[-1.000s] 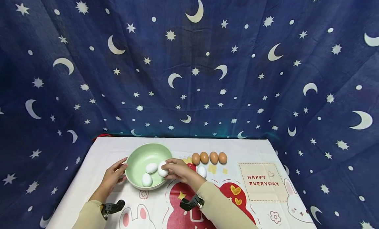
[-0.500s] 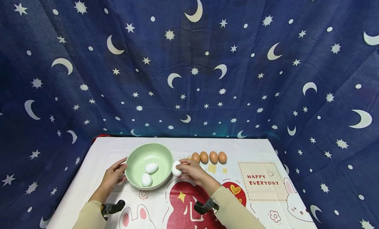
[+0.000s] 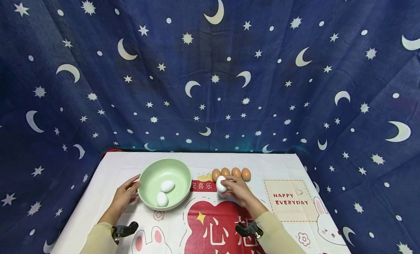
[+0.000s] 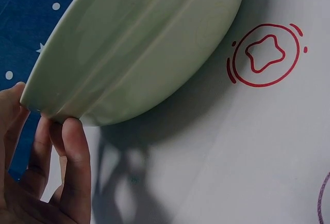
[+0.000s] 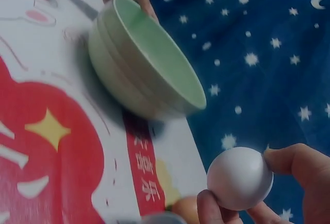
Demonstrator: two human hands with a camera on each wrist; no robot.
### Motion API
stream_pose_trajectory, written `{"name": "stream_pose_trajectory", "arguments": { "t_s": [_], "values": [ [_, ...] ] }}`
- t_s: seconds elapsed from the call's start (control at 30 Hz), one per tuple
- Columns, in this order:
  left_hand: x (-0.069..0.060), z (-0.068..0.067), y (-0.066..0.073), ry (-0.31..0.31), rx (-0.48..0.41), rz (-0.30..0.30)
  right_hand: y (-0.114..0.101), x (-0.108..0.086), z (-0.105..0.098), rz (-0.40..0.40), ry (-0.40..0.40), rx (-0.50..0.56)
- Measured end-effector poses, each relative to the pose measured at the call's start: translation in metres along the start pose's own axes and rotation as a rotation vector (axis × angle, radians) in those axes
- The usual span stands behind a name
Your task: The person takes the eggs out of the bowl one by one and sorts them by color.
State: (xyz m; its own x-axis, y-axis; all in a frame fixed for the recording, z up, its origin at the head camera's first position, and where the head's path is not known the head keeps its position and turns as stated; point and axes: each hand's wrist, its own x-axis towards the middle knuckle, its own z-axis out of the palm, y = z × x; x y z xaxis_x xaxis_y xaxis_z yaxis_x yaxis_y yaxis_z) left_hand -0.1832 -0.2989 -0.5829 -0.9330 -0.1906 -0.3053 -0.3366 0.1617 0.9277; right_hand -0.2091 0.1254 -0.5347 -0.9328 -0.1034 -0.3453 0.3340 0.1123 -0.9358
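Observation:
A green bowl [image 3: 165,173] on the table holds two white eggs, one [image 3: 167,186] behind the other [image 3: 162,199]. My left hand [image 3: 123,196] grips the bowl's left rim, thumb above and fingers against its outer side, as the left wrist view shows [image 4: 51,167]. Between the thumb and fingers of my right hand [image 3: 239,190] is a white egg [image 3: 221,184], also large in the right wrist view [image 5: 240,178]. It is held right of the bowl, in front of the brown eggs [image 3: 236,172]. Another white egg [image 5: 164,219] shows partly below it.
Several brown eggs stand in a row at the table's back, right of the bowl. The white tablecloth [image 3: 197,159] has red, rabbit and lettering prints. A dark blue curtain [image 3: 210,64] with moons and stars hangs behind the table and at both sides.
My right hand has carried the white egg out of the bowl and rightward, near the brown eggs. Two eggs stay in the bowl where three were seen. My left hand has kept its place.

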Motion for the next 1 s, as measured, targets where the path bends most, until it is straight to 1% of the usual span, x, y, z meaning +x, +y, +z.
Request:
{"name": "stream_pose_trajectory", "arguments": {
  "t_s": [0.13,0.23,0.5,0.77,1.0],
  "values": [
    [-0.001,0.000,0.000,-0.003,0.001,-0.003,0.008,0.000,-0.013,-0.016,0.078,-0.006],
    [-0.001,0.000,0.000,-0.004,0.004,-0.005,0.016,0.000,-0.021,-0.013,0.117,-0.015],
    [-0.001,-0.001,0.000,0.002,0.019,0.005,0.033,0.005,-0.028,0.011,0.205,-0.049],
    [0.000,0.000,-0.002,0.000,0.017,0.003,0.040,0.009,-0.028,0.028,0.253,0.011],
    [-0.001,0.000,0.000,-0.002,0.005,0.007,0.049,0.016,-0.032,0.030,0.269,-0.007]
  ]
}}
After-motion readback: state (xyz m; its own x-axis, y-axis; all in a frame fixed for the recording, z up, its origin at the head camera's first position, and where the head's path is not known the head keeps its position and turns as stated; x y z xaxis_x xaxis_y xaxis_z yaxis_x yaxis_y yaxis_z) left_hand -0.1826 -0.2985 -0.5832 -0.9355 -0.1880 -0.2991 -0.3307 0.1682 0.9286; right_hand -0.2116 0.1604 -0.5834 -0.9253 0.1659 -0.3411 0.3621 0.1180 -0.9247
